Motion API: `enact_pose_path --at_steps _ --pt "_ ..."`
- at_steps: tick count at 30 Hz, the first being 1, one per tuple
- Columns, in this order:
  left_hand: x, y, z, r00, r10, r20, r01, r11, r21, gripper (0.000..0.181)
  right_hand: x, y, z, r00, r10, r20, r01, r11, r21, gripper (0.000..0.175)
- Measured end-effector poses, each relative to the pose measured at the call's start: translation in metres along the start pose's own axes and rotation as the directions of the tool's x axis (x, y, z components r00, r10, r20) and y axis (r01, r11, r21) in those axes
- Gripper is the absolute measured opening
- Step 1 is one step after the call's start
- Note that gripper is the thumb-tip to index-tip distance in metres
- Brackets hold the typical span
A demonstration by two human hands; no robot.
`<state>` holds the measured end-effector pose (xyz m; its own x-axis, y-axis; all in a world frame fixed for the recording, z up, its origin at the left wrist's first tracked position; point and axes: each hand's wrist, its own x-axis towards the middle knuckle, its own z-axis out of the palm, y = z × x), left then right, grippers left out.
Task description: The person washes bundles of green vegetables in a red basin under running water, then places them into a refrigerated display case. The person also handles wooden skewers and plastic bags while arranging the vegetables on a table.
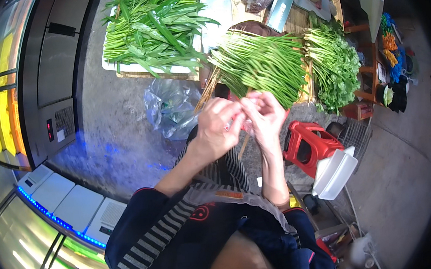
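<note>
My left hand and my right hand meet in front of my body, fingertips pinched close together. What lies between the fingers is too small and blurred to make out. A bit of clear plastic with red on it shows between the hands, and a thin wooden stick sticks out below them. Just beyond my fingers lies a thick pile of long green stems, pale at one end. A bundle of thin bamboo sticks pokes out at its left side.
Leafy greens fill a white tray at the far left. Leafy herbs lie right of the stems. A clear plastic bag hangs below the table edge. A red plastic stool with a white container stands right. Refrigerated cabinets line the left.
</note>
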<state>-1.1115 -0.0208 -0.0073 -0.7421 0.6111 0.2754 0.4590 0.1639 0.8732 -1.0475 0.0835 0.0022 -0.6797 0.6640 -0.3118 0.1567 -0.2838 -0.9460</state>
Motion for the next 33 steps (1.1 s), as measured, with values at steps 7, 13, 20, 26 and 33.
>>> enact_pose_path --at_steps 7,13,20,26,33 --pt "0.002 0.028 0.003 1.000 0.021 0.014 -0.019 0.988 -0.153 0.021 -0.023 -0.022 -0.018 0.995 -0.083 -0.053 0.081 0.996 -0.042 0.023" --pt "0.000 0.020 -0.003 0.996 0.088 0.031 -0.082 0.984 -0.158 0.022 -0.027 -0.031 -0.025 0.988 -0.106 -0.109 0.106 0.994 -0.009 0.016" --pt "0.019 -0.009 -0.019 0.989 -0.146 0.038 0.151 0.944 -0.294 0.021 -0.035 -0.050 -0.035 0.979 -0.029 -0.202 0.021 0.999 -0.043 0.013" --pt "0.037 -0.003 -0.026 0.978 -0.144 0.151 0.192 0.903 -0.383 0.026 -0.031 -0.016 -0.011 0.998 -0.051 -0.037 0.047 0.994 -0.100 0.007" --pt "0.033 -0.020 -0.027 0.903 -0.367 0.222 0.426 0.829 -0.362 0.017 -0.022 0.021 0.003 0.984 -0.179 0.005 0.175 0.955 -0.239 0.009"
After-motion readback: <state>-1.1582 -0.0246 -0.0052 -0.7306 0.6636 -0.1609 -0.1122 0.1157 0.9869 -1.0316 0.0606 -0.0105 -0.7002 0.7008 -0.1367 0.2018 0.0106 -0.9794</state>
